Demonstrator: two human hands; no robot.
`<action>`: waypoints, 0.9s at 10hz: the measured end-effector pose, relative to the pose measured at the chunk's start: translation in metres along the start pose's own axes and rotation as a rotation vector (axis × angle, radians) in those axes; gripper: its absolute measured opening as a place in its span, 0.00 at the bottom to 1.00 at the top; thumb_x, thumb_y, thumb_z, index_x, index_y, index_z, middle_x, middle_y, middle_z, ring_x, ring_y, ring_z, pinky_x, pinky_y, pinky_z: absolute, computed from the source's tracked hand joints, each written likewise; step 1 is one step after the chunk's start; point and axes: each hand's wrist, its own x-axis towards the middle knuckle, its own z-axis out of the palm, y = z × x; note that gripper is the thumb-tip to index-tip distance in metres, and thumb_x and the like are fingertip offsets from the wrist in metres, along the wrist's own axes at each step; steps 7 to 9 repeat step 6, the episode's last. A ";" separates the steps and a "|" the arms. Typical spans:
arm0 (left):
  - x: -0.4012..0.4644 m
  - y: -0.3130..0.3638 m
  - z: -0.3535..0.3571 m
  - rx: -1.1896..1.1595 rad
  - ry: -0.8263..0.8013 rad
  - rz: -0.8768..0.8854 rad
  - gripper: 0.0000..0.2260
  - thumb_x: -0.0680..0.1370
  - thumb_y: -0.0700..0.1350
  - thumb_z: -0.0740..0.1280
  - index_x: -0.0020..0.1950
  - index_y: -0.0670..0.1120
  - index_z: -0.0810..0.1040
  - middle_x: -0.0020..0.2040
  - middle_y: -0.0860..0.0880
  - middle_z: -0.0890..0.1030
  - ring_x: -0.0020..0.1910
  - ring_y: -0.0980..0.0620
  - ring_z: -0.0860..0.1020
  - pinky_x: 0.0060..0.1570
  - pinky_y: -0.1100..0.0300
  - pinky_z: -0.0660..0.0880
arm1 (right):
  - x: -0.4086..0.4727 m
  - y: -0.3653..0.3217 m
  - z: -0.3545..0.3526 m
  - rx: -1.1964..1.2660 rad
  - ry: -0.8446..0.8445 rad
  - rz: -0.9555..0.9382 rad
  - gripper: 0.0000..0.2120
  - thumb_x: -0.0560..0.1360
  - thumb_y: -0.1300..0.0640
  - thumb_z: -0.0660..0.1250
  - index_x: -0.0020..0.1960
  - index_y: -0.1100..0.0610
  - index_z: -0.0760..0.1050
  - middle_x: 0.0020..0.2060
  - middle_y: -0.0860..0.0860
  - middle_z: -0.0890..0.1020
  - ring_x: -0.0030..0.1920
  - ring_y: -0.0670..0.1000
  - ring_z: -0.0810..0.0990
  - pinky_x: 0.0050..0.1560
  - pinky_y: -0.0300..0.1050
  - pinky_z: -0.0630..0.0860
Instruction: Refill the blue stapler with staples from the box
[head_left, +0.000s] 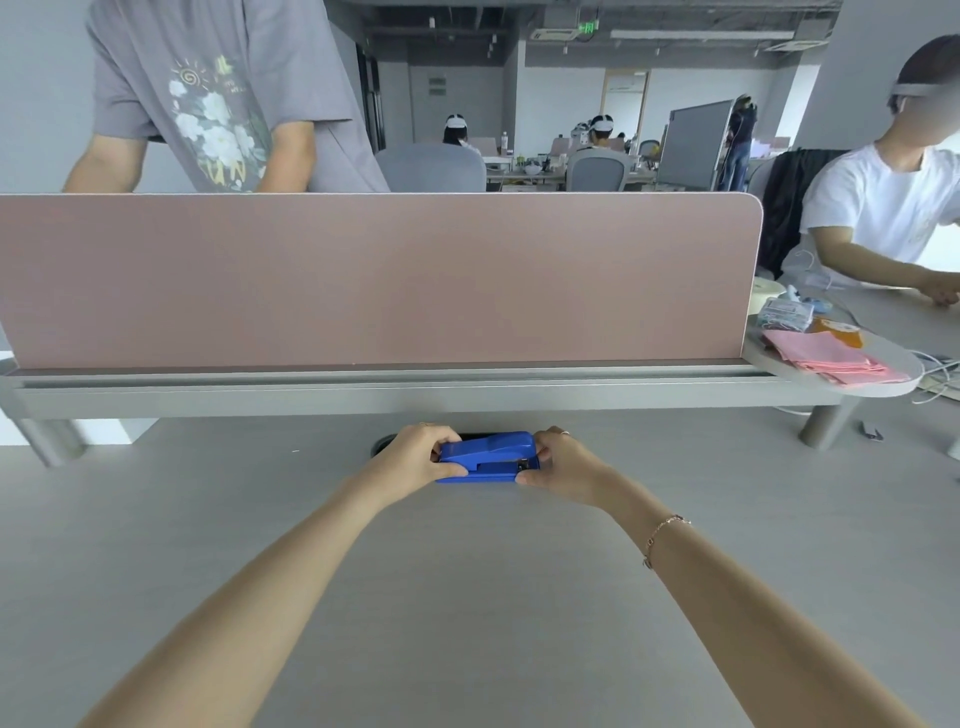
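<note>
The blue stapler (488, 456) lies lengthwise on the grey desk (467, 597), just in front of a dark cable hole. Its top arm is down on its base. My left hand (418, 457) grips its left end, thumb in front and fingers behind. My right hand (563, 467) holds the right end, where the metal mouth shows, thumb low at the front corner. No staple box is visible in this view.
A pink divider panel (374, 280) on a grey rail closes off the back of the desk. At the right end, a round shelf (883, 382) holds pink paper and small packets. One person stands behind the panel; another sits at the right.
</note>
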 end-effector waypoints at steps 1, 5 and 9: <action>-0.001 0.004 0.001 0.040 0.006 0.011 0.10 0.72 0.47 0.74 0.50 0.47 0.79 0.43 0.48 0.79 0.35 0.54 0.74 0.36 0.62 0.69 | -0.002 0.000 0.002 -0.003 0.016 0.007 0.15 0.68 0.58 0.71 0.52 0.61 0.73 0.52 0.57 0.72 0.53 0.58 0.76 0.53 0.48 0.73; -0.011 0.012 -0.004 0.235 0.019 -0.048 0.24 0.71 0.47 0.74 0.65 0.45 0.73 0.59 0.44 0.78 0.57 0.45 0.77 0.56 0.52 0.74 | -0.018 -0.013 -0.002 0.087 0.039 0.071 0.05 0.68 0.59 0.69 0.41 0.57 0.73 0.37 0.52 0.73 0.36 0.50 0.71 0.33 0.39 0.67; -0.028 0.010 -0.009 0.200 0.004 -0.095 0.25 0.72 0.46 0.73 0.67 0.43 0.72 0.62 0.43 0.77 0.61 0.46 0.76 0.61 0.52 0.72 | -0.035 -0.005 -0.004 0.187 0.030 0.113 0.11 0.69 0.62 0.69 0.50 0.60 0.75 0.42 0.53 0.75 0.42 0.51 0.73 0.37 0.41 0.70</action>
